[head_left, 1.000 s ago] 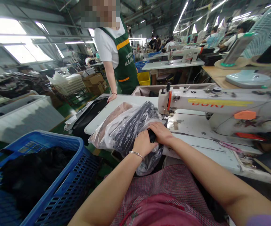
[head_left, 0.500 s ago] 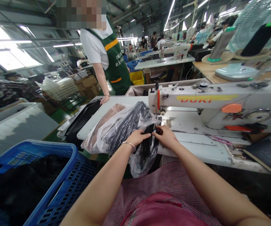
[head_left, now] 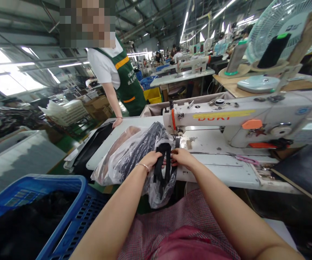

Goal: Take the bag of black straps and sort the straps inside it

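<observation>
Fingers of left hand [head_left: 150,160] and right hand [head_left: 181,157] pinch black straps [head_left: 163,164] | beside plastic bag [head_left: 134,151]

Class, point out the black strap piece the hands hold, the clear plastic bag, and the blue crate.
black strap piece [head_left: 163,164], head view, its looped middle.
clear plastic bag [head_left: 118,159], head view, its left side.
blue crate [head_left: 63,180], head view, its top rim.

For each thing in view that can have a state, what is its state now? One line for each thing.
Left hand: closed on the black strap.
Right hand: pinching the same strap.
Black strap: looped, lifted out of the bag.
Plastic bag: open, lying on the table, full of dark straps.
Sewing machine: nothing under its needle.
Blue crate: holds dark fabric.
</observation>
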`<state>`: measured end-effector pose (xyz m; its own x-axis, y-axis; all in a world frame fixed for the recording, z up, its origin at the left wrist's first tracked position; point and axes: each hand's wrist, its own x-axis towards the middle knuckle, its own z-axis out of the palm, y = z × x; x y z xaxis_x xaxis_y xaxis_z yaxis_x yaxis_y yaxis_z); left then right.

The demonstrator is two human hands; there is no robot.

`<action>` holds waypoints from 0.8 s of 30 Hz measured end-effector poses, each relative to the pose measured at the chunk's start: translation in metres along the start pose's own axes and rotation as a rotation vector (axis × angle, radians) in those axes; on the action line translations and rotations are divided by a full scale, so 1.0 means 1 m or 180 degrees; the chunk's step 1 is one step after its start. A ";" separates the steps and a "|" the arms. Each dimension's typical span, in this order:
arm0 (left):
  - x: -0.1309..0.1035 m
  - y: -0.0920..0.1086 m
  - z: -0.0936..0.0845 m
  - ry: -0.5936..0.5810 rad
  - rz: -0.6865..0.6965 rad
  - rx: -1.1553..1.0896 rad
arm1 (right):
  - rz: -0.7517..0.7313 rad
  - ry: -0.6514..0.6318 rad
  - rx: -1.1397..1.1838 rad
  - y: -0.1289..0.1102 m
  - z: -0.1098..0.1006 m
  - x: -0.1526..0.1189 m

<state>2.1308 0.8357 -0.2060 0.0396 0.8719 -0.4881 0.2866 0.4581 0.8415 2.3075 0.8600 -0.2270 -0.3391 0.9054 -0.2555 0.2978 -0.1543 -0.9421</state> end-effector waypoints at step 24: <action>0.003 -0.009 -0.017 -0.0171 0.0057 -0.0988 | 0.0257 -0.0034 0.1397 0.012 -0.005 -0.003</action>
<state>2.1118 0.8369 -0.2107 0.0949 0.8736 -0.4772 -0.0203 0.4810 0.8765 2.3171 0.8572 -0.2364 -0.3401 0.8798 -0.3321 -0.0824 -0.3797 -0.9214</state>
